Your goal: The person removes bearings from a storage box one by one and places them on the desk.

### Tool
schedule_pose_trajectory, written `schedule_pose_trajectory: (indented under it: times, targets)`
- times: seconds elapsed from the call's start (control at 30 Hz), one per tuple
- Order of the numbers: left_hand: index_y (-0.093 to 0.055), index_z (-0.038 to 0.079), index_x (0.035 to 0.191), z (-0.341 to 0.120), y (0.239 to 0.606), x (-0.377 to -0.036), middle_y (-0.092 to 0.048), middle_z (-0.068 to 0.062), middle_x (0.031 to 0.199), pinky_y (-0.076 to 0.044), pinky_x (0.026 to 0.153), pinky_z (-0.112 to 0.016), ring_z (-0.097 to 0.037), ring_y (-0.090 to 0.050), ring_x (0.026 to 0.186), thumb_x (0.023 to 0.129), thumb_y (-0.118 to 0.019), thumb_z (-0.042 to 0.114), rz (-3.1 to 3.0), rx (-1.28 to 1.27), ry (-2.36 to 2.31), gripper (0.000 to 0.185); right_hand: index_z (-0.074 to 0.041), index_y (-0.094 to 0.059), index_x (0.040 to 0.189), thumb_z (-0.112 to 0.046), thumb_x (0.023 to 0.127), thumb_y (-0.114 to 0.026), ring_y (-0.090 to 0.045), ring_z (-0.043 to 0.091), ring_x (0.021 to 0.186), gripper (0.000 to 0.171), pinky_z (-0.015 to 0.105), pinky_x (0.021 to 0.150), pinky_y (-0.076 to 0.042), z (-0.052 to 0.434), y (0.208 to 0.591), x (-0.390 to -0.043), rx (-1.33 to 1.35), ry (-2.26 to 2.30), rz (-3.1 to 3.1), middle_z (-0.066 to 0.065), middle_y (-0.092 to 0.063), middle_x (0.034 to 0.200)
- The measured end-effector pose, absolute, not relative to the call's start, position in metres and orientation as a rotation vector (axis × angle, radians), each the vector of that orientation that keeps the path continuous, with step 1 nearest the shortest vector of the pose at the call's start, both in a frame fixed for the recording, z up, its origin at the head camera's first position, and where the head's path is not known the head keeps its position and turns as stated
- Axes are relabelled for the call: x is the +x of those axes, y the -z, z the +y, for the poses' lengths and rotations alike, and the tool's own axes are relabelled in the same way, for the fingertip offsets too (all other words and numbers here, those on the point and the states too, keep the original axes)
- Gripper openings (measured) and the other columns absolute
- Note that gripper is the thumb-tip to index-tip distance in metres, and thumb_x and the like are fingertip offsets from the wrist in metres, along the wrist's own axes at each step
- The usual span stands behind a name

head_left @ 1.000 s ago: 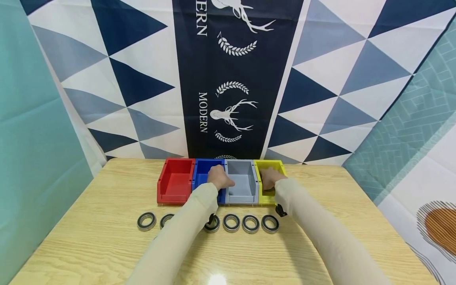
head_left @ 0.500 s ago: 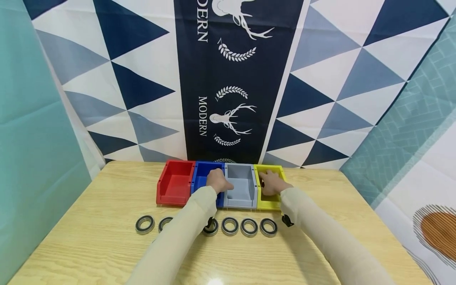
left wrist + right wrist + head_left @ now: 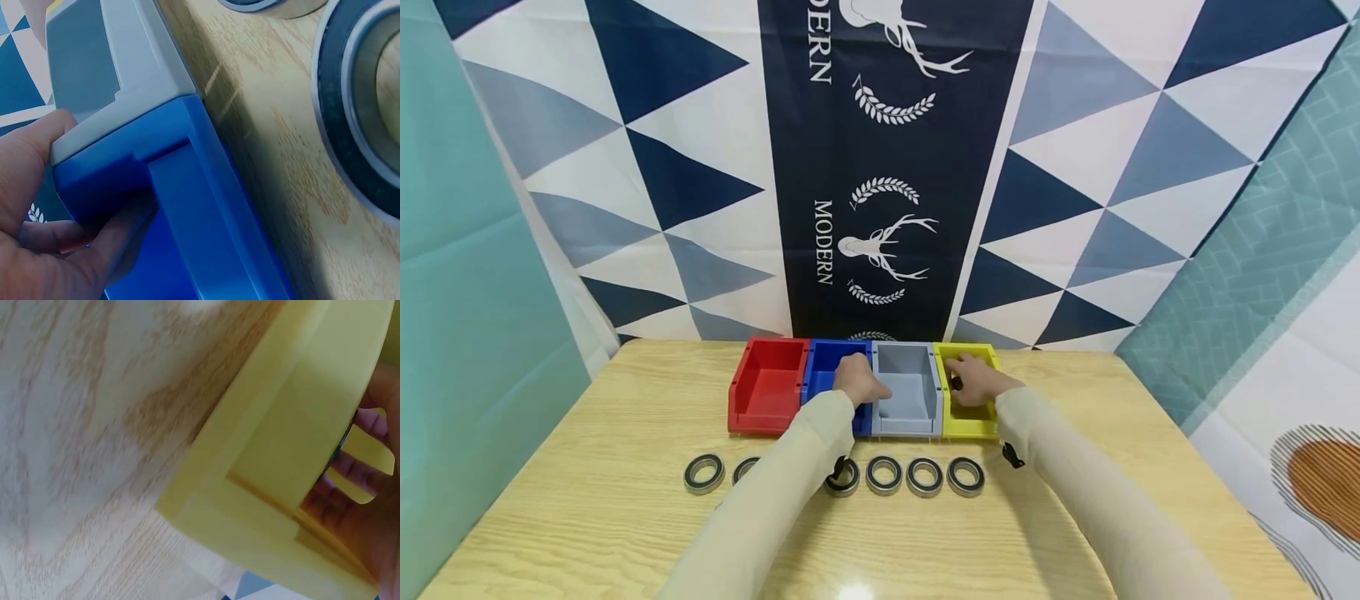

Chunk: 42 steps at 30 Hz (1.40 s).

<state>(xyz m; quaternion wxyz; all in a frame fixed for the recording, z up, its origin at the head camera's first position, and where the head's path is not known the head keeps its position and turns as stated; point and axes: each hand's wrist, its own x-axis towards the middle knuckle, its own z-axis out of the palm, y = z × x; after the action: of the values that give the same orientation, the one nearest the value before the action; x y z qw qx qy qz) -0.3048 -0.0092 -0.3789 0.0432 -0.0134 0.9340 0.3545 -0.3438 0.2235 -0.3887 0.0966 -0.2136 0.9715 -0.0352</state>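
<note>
My left hand (image 3: 856, 379) is over the side wall where the blue bin (image 3: 206, 212) meets the grey bin (image 3: 140, 106). In the left wrist view it grips that wall, with the thumb on the grey side and fingers inside the blue bin. My right hand (image 3: 977, 383) reaches into the yellow bin (image 3: 968, 428) at the right end of the row. Its fingers hold a dark ring-like piece, apparently a bearing (image 3: 956, 383). Only a thin dark edge of this bearing (image 3: 338, 448) shows past the yellow wall in the right wrist view.
A red bin (image 3: 767, 392) forms the left end of the joined row. Several bearings (image 3: 966, 492) lie in a line on the wooden table (image 3: 625, 442) before the bins; my left sleeve (image 3: 775, 492) covers part of that line. A patterned cloth (image 3: 880, 167) hangs behind.
My right hand has risen slightly and turned inside the yellow bin, and the dark bearing at its fingers has come into view. My left hand keeps its place on the wall.
</note>
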Motion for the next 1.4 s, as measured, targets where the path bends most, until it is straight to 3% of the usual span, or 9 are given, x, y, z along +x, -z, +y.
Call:
schedule_pose_trajectory:
  times: [0.3, 0.6, 0.7, 0.93, 1.17, 1.4]
  targets:
    - [-0.065, 0.001, 0.076, -0.014, 0.364, -0.303, -0.065, -0.010, 0.077, -0.049, 0.056, -0.029, -0.019, -0.056, 0.064, 0.070, -0.081, 0.017, 2.850, -0.085, -1.100, 0.023, -0.010, -0.053, 0.114, -0.018, 0.082, -0.065, -0.049, 0.033, 0.096, 0.035, 0.048, 0.090, -0.046, 0.217, 0.379, -0.348, -0.662, 0.060, 2.870, 0.020, -0.049, 0.118]
    - [-0.067, 0.000, 0.085, -0.010, 0.367, -0.304, -0.068, -0.011, 0.088, -0.057, 0.070, -0.034, -0.019, -0.059, 0.072, 0.070, -0.083, 0.018, 2.856, -0.146, -1.118, 0.028, -0.003, -0.047, 0.136, -0.020, 0.083, -0.065, -0.051, 0.035, 0.103, 0.059, 0.051, 0.098, -0.045, 0.217, 0.377, -0.343, -0.741, 0.061, 2.879, 0.024, -0.049, 0.126]
    - [-0.067, 0.001, 0.085, -0.010, 0.369, -0.301, -0.067, -0.011, 0.086, -0.057, 0.069, -0.034, -0.019, -0.057, 0.070, 0.070, -0.083, 0.018, 2.857, -0.153, -1.121, 0.028, -0.005, -0.050, 0.133, -0.019, 0.083, -0.066, -0.051, 0.034, 0.105, 0.055, 0.051, 0.098, -0.045, 0.217, 0.374, -0.337, -0.770, 0.085, 2.882, 0.023, -0.051, 0.126]
    - [-0.067, 0.001, 0.083, -0.009, 0.374, -0.295, -0.067, -0.011, 0.083, -0.056, 0.067, -0.034, -0.019, -0.056, 0.068, 0.071, -0.083, 0.018, 2.848, -0.159, -1.177, 0.026, -0.016, -0.057, 0.099, -0.015, 0.081, -0.069, -0.045, 0.024, 0.090, 0.022, 0.039, 0.080, -0.042, 0.226, 0.365, -0.321, -0.864, 0.172, 2.875, 0.010, -0.052, 0.102]
    - [-0.067, -0.001, 0.087, -0.007, 0.378, -0.295, -0.069, -0.013, 0.087, -0.057, 0.070, -0.036, -0.019, -0.058, 0.069, 0.072, -0.083, 0.019, 2.861, -0.138, -1.193, 0.029, -0.014, -0.057, 0.097, -0.011, 0.079, -0.068, -0.042, 0.016, 0.081, 0.022, 0.030, 0.072, -0.038, 0.240, 0.356, -0.306, -1.079, 0.190, 2.879, 0.005, -0.051, 0.093]
    - [-0.067, 0.001, 0.085, -0.004, 0.380, -0.298, -0.069, -0.012, 0.085, -0.056, 0.067, -0.034, -0.018, -0.058, 0.067, 0.072, -0.083, 0.020, 2.871, -0.128, -1.182, 0.029, -0.012, -0.058, 0.098, -0.010, 0.079, -0.065, -0.040, 0.014, 0.081, 0.020, 0.029, 0.073, -0.036, 0.245, 0.337, -0.284, -1.200, 0.132, 2.849, 0.003, -0.050, 0.092]
